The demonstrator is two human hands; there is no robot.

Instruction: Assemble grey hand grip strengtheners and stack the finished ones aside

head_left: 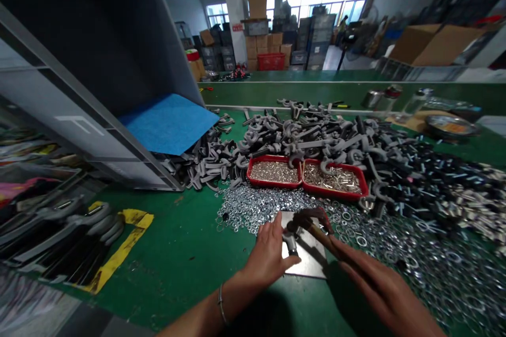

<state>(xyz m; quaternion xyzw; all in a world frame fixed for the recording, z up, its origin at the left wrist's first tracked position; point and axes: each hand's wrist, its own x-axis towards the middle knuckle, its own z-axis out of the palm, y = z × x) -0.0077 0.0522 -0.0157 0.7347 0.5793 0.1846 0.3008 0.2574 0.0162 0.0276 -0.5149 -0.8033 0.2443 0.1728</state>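
My right hand (381, 279) grips the wooden handle of a hammer (316, 230). The reddish-brown hammer head is over a metal plate (310, 266) lying on the green bench. On that plate is a small grey piece with a dark end (291, 245), partly hidden by the hammer head and my fingers. My left hand (266, 250) holds this piece between thumb and fingers, at the plate's left side. Just beyond the plate, small metal nuts and washers (253, 205) are spread over the bench.
Two red trays (274, 185) of small metal pins stand behind the plate. Grey hook-shaped parts (316, 139) pile up behind them. Loose rings (395, 242) cover the right side. At left are a tilted grey crate (130, 155), a blue sheet (169, 124) and stacked grey-black parts (75, 242).
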